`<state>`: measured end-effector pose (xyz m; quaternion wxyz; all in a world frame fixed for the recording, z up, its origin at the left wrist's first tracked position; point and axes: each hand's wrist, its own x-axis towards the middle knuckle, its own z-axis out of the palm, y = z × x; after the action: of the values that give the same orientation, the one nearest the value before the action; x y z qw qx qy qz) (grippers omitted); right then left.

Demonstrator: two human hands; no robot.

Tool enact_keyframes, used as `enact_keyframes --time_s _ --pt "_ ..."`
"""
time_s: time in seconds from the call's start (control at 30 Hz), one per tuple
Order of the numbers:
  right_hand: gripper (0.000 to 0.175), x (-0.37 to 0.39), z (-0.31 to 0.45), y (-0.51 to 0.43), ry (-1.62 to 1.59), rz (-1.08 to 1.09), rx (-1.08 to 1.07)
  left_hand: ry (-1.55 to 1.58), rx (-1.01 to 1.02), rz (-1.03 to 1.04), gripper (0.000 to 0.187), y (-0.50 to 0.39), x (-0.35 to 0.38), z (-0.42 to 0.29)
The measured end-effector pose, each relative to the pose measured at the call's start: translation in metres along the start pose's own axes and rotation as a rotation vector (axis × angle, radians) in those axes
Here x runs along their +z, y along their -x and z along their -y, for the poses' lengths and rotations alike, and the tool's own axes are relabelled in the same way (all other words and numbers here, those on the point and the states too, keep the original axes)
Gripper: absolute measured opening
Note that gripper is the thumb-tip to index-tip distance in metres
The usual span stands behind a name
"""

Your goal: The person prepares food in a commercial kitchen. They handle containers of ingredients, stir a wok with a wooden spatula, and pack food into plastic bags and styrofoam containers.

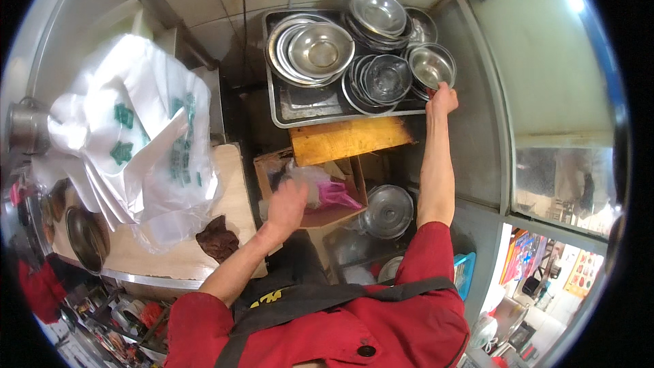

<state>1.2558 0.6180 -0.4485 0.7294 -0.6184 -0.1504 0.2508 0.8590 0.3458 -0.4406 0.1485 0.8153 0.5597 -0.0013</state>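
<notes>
My right hand grips the near rim of a small steel bowl at the top of a stack, on the right side of a dark metal tray. Beside it on the tray stand more stacks of steel bowls, some with dark bowls. My left hand, slightly blurred, is over the left part of an open cardboard box; it appears to hold nothing, though its fingers are not clear. Inside the box lie clear plastic and a pink plastic item.
A yellow board juts out below the tray. A round metal lid lies right of the box. At left, a wooden counter bears white plastic bags, a brown cloth and a dark pan. A glazed partition stands at right.
</notes>
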Motion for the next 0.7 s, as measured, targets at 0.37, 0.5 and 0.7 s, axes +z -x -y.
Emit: enact_keyframes --time_s 0.37,0.5,0.7 --pt "0.049 -0.005 -0.003 0.043 1.107 0.419 -0.133 0.254 -0.234 0.265 0.049 0.077 0.004 0.033" --pt "0.044 0.000 -0.022 0.062 1.415 0.445 -0.302 0.292 -0.232 0.214 0.053 0.078 0.005 0.034" --pt "0.033 0.020 -0.033 0.052 1.318 0.343 -0.415 0.381 -0.250 0.185 0.052 0.081 0.002 0.032"
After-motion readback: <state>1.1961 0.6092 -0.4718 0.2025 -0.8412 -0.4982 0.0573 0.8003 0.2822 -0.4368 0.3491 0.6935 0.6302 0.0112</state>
